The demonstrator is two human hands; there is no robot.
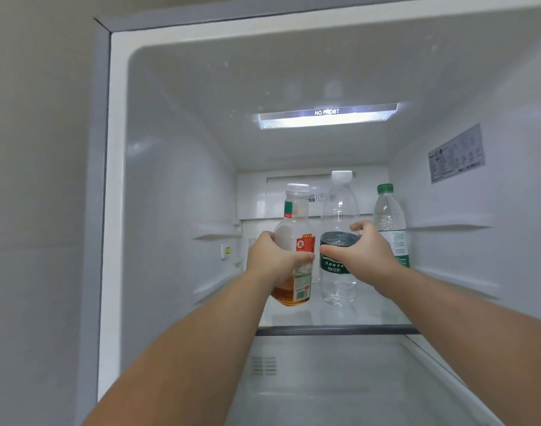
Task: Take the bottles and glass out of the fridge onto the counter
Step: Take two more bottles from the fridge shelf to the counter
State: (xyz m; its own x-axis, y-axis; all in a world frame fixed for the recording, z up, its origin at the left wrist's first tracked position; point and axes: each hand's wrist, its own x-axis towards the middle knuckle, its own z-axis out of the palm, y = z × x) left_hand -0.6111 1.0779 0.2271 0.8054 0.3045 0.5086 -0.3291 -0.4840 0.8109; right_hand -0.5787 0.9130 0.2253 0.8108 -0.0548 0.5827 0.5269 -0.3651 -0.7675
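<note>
Arms outstretched, left hand grips amber bottle, right hand seemingly grips clear bottle.

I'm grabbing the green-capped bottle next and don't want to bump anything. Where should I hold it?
Grip the green-capped bottle round its labelled middle, coming from the front right: it stands upright, and the right hand holding the glass crowds its left side.
</note>
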